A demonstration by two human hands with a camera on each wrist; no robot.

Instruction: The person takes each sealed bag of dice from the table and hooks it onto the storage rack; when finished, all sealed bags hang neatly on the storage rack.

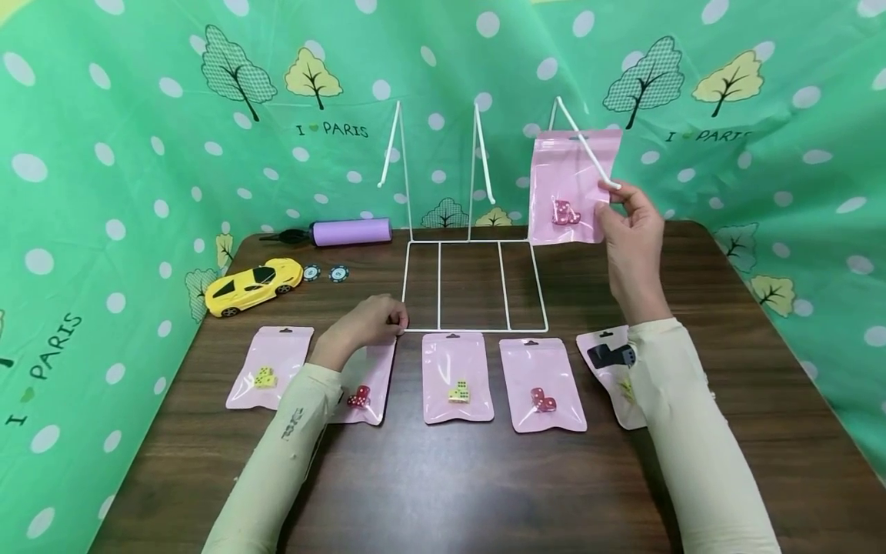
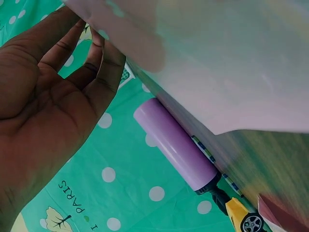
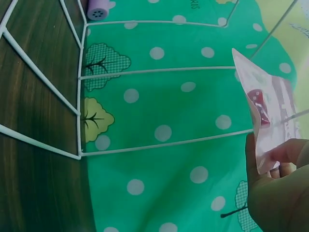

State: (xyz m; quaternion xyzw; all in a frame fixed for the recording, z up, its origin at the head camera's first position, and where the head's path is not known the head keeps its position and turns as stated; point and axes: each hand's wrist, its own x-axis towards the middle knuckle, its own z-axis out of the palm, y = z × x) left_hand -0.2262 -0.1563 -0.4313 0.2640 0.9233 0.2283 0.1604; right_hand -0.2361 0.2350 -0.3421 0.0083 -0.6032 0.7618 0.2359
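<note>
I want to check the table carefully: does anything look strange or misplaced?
Possibly: a black object overlaps the pink bag partly behind the right sleeve; odd, since fully visible bags show none. Nothing looks spilled.

The rack (image 1: 439, 286) stands between the hands, its near corner at the left hand (image 1: 368, 320). Beyond that hand lies a pump (image 1: 351, 232); leftward, a car (image 1: 254, 287) (two chips (image 1: 338, 274) beside it). Nearer, five bags (image 1: 453, 358) form a row; the right hand (image 1: 635, 246) holds another.

Head view, lower left: left sleeve (image 1: 291, 431) hides part of red-dice pouch (image 1: 368, 369). Left-wrist view: yellow car (image 2: 238, 215) cut off, bottom edge.
</note>
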